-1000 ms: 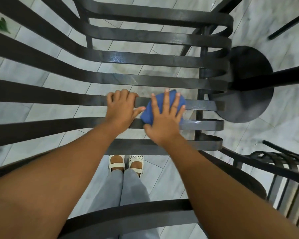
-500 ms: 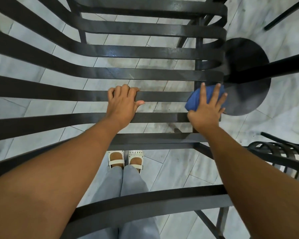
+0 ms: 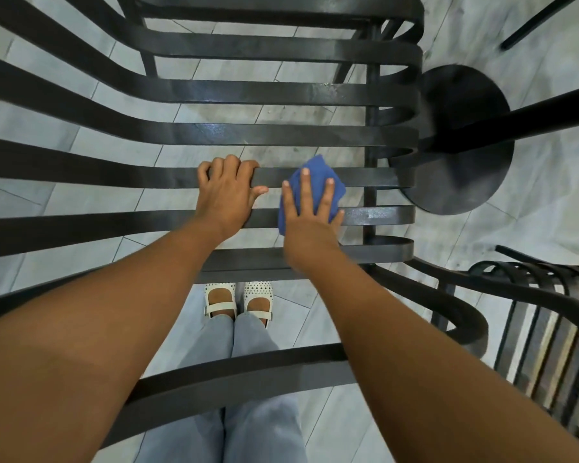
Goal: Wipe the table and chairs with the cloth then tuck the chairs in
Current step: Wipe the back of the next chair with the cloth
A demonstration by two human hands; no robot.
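A black metal chair with wide slats fills the view from above. My left hand grips one seat slat near the middle, fingers curled over its far edge. Just to its right, my right hand presses a blue cloth flat onto the slats, fingers straight and spread. The cloth sticks out beyond my fingertips and at the sides of the hand. The chair's right ends of the slats curl under at the seat edge.
A round black table base with its dark post stands on the tiled floor right of the chair. A second slatted black chair is at the lower right. My feet in white shoes show through the slats.
My right hand slid the cloth from the seat's right edge back leftward, close to my left hand. My left hand kept its grip on the slat.
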